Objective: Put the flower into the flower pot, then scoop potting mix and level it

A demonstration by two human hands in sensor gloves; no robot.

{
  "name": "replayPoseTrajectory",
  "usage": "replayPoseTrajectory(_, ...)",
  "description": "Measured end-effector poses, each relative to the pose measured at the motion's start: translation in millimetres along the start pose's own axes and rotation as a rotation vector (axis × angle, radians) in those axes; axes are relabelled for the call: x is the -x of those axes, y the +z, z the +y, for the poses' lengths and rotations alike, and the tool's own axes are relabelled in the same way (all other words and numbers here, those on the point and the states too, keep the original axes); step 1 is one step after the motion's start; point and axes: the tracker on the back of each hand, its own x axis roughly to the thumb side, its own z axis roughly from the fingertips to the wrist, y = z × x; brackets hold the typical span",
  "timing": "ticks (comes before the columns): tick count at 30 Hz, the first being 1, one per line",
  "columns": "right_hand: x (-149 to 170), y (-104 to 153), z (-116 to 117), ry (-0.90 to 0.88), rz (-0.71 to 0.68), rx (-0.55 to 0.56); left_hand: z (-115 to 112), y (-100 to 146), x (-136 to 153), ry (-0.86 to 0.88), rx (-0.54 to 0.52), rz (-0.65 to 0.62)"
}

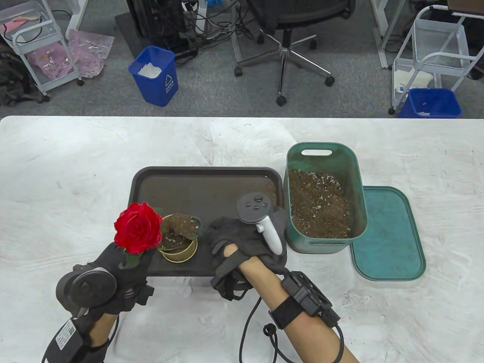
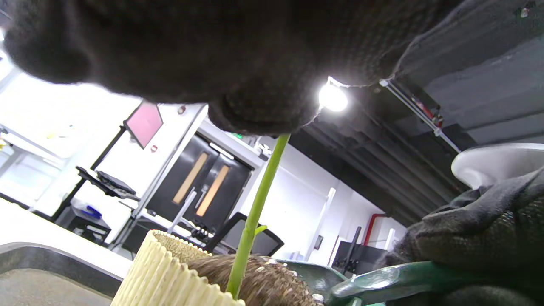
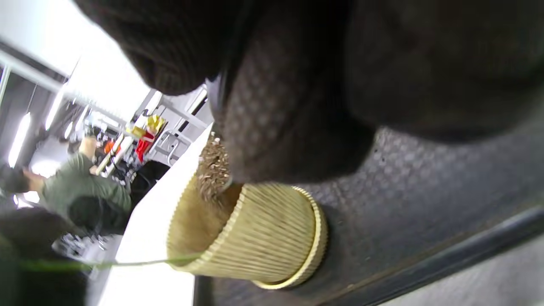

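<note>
So the left hand (image 1: 113,264) pinches the flower (image 1: 138,228) stem in the pot (image 1: 177,242), lower left; the right hand (image 1: 242,242) probably grips the scoop (image 2: 382,280) tipping mix. Overfilling could spill onto the tray (image 1: 204,181).

Table view: bright, even overhead light, soft short shadows under tray (image 1: 206,181) and green bin (image 1: 325,196); white surface (image 1: 75,170) near overexposed, no hard glare. Wide-angle bend at frame edges, far surface edge bowed. Focus sharp throughout.

Left wrist view: strong backlight; ceiling lamp (image 2: 332,97) flares white, windows at left blown out; glove close to lens dark, soft. Stem (image 2: 255,216) sharp.

Right wrist view: motion blur, background smeared, bright upper left; glove fabric out of focus, ribbed pot (image 3: 263,233) moderately clear.
</note>
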Motion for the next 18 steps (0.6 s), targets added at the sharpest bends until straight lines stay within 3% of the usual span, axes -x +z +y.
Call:
replayPoseTrajectory(9, -53.2, 41.8, 21.6, 0.701, -0.333, 0.295, 0.2, 0.1, 0.8, 0.007, -0.001, 0.009)
replayPoseTrajectory(13, -58.3, 49.8, 16.5, 0.767, -0.438, 0.353, 0.4, -0.1, 2.1, 0.011, -0.002, 0.020)
replayPoseTrajectory(18, -68.6, 28.7, -8.0, 0.759, -0.486, 0.342, -1.2, -0.5, 7.9, 0.024, 0.004, 0.047)
